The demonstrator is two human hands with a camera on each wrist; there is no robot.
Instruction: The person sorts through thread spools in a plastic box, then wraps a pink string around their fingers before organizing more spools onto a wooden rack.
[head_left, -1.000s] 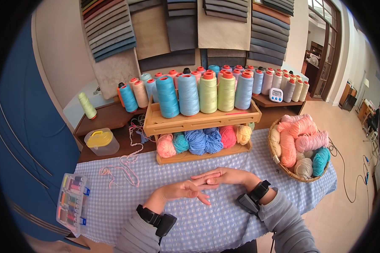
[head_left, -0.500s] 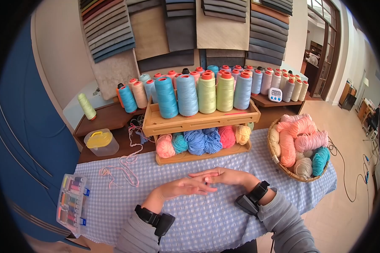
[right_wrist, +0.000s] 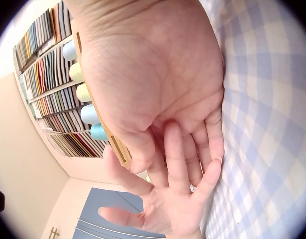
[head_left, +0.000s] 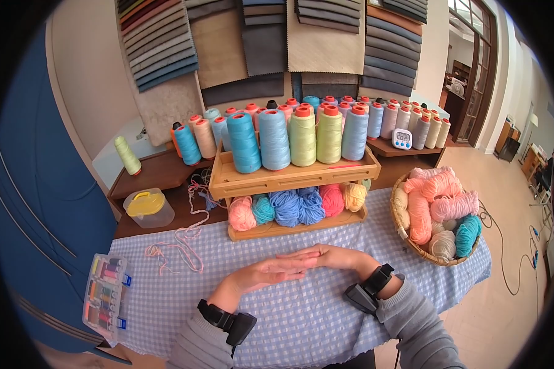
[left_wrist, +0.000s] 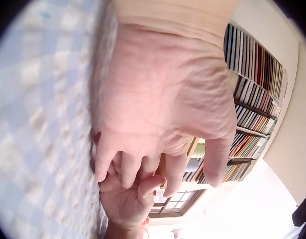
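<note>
Both hands meet over the blue-and-white checked cloth point(head_left: 326, 307), in front of the wooden rack. Fairly straight, the fingers of my left hand point(head_left: 261, 275) reach across to my right hand point(head_left: 338, 256) and overlap its fingers. From the left wrist, the left palm point(left_wrist: 153, 94) fills the view, its thumb held apart, with the other hand beyond its fingertips. In the right wrist view the right palm point(right_wrist: 153, 69) shows large, and fingers of the left hand point(right_wrist: 173, 211) lie across the right fingers. No object shows in either hand.
A two-tier wooden rack point(head_left: 295, 179) bears thread cones above and yarn balls below. At right stands a wicker basket point(head_left: 440, 259) of yarn. Leftward are a clear thread case point(head_left: 104, 295), loose pink yarn point(head_left: 188, 243) and a yellow-lidded tub point(head_left: 149, 209). A timer point(head_left: 402, 139) stands behind.
The left hand's fingers, spread and partly pointing down a second ago, have come up and straightened together across the right hand's fingers. The right hand has stayed nearly in place.
</note>
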